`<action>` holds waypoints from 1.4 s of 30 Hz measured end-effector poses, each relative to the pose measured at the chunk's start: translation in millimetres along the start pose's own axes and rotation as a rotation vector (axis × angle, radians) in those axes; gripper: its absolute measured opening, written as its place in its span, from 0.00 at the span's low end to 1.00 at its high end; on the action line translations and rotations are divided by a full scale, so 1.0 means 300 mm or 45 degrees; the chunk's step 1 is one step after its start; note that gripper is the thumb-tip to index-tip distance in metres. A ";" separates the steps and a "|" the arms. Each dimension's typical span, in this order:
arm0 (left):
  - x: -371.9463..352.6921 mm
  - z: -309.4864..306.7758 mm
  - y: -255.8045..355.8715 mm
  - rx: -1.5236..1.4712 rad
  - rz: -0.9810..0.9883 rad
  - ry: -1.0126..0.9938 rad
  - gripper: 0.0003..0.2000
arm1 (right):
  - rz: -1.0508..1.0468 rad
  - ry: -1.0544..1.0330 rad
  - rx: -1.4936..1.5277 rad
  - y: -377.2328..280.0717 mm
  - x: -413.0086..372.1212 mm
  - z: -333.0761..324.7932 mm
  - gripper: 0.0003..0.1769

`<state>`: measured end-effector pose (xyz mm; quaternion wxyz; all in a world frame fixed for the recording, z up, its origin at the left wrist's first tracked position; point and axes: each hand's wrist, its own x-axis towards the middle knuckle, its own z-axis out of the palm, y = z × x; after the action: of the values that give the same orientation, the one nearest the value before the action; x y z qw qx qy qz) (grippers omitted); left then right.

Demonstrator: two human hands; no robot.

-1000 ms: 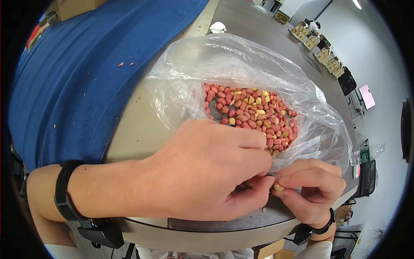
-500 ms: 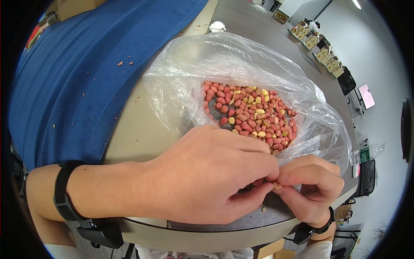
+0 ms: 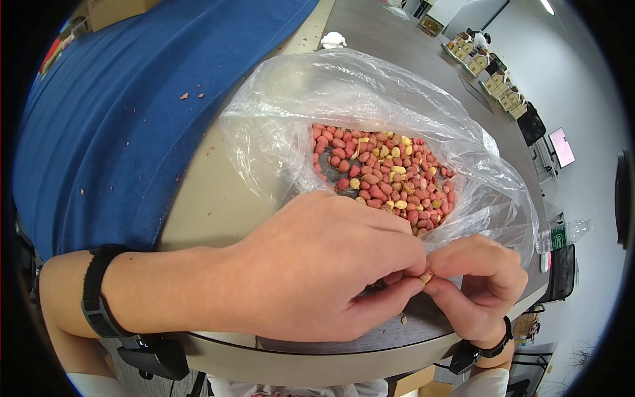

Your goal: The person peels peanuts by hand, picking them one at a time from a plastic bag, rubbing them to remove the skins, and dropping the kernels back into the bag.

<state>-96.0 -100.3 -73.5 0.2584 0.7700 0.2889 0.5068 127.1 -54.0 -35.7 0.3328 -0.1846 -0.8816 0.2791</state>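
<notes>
Near the table's front edge, my left hand (image 3: 331, 264) and my right hand (image 3: 479, 281) meet with thumbs and forefingers pinched together. Between the fingertips is a small pale peanut (image 3: 426, 277), mostly covered by the fingers. Just beyond my hands lies a clear plastic bag (image 3: 377, 89), spread wide at its mouth. Inside it are many red-skinned peanuts (image 3: 377, 178), with some pale yellow ones among them. A small brownish fragment (image 3: 403, 320) rests on the table below my fingers.
A blue cloth (image 3: 112, 152) with scattered crumbs covers the left side. White crumpled tissue (image 3: 333, 40) sits behind the bag. A plastic bottle (image 3: 563, 236) appears at the right beyond the table, near chairs. The table's curved edge (image 3: 317, 364) runs in front of me.
My fingertips have shifted slightly around the peanut, and more of its pale surface shows. The bag and the peanuts in it look the same.
</notes>
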 end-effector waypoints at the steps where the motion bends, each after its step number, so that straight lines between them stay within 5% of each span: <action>1: 0.000 -0.001 0.003 -0.009 -0.017 0.000 0.04 | -0.025 -0.021 -0.011 0.001 0.000 -0.001 0.15; 42: 0.005 -0.004 0.007 -0.114 -0.072 0.006 0.05 | -0.100 -0.052 -0.071 -0.006 0.009 -0.005 0.16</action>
<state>-96.2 -100.6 -70.7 0.3062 0.7480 0.2883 0.5134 126.0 -53.6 -32.3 0.3201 -0.1532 -0.9023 0.2448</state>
